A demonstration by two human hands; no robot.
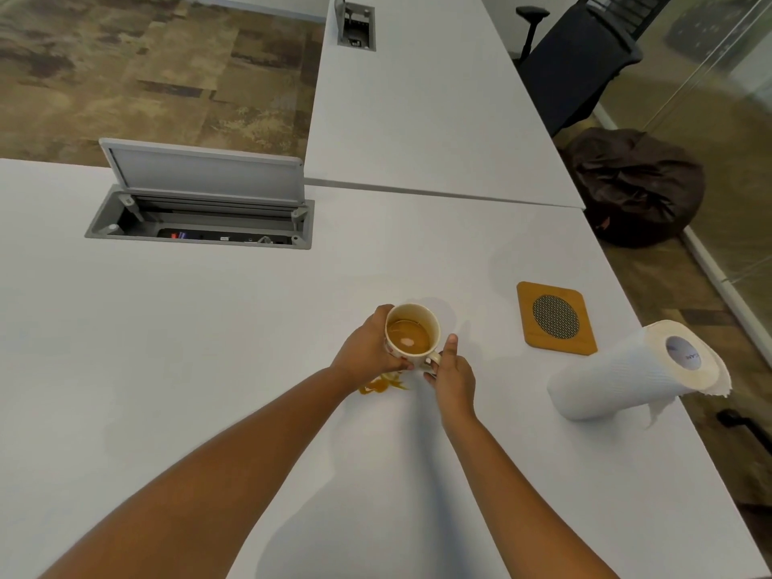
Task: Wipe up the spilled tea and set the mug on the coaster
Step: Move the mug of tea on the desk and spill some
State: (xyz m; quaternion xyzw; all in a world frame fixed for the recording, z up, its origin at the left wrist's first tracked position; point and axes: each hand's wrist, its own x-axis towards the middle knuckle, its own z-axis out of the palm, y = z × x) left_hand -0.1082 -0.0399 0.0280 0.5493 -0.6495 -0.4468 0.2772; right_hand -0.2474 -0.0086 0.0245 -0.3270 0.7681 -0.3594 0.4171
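Note:
A cream mug (412, 330) holding brown tea stands in the middle of the white table (209, 348). My left hand (366, 348) wraps around the mug's left side. My right hand (452, 376) grips the handle at its near right, thumb up along the rim. A small orange puddle of spilled tea (382, 384) lies on the table just near the mug, partly hidden under my left wrist. A square wooden coaster (555, 317) with a round mesh centre lies to the right of the mug, apart from it.
A roll of paper towels (635, 371) stands near the table's right edge, a loose sheet hanging off it. An open cable hatch (200, 215) is sunk into the table at the far left. A black office chair (585, 56) and a dark beanbag (635, 185) are beyond the table.

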